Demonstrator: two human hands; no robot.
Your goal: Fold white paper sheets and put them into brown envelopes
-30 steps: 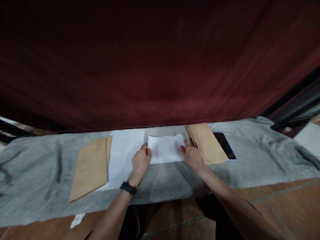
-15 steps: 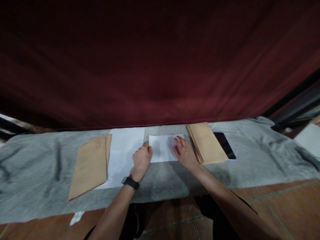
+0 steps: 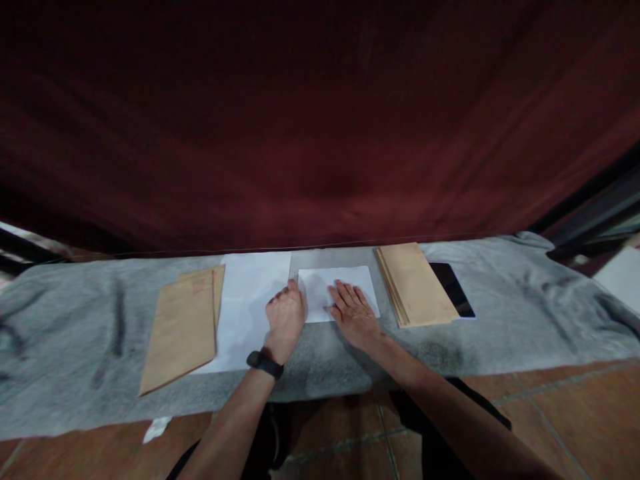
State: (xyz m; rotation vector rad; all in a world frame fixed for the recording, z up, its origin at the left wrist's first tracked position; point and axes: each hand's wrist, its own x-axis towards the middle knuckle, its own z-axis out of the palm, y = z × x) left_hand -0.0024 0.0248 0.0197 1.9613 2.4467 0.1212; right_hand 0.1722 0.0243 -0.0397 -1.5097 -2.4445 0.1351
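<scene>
A small white rectangle of paper (image 3: 315, 280) lies on the grey cloth between my hands; whether it is folded, I cannot tell. My left hand (image 3: 287, 315), with a dark watch on its wrist, is closed at the paper's left edge, its thumb side against it and its fingertips hidden. Flat on the paper's right half rests my right hand (image 3: 354, 315), fingers spread. Under and beside my left hand are larger white sheets (image 3: 250, 293).
Brown envelopes (image 3: 183, 327) overlap the white sheets on the left. A stack of brown envelopes (image 3: 417, 283) lies right of my right hand, partly over a dark-screened tablet or phone (image 3: 453, 290). Behind the grey cloth (image 3: 520, 307) hangs a dark red curtain (image 3: 320, 133).
My right hand has moved slightly left and down, flattening onto the paper and uncovering its right edge. My left hand stays at the left edge.
</scene>
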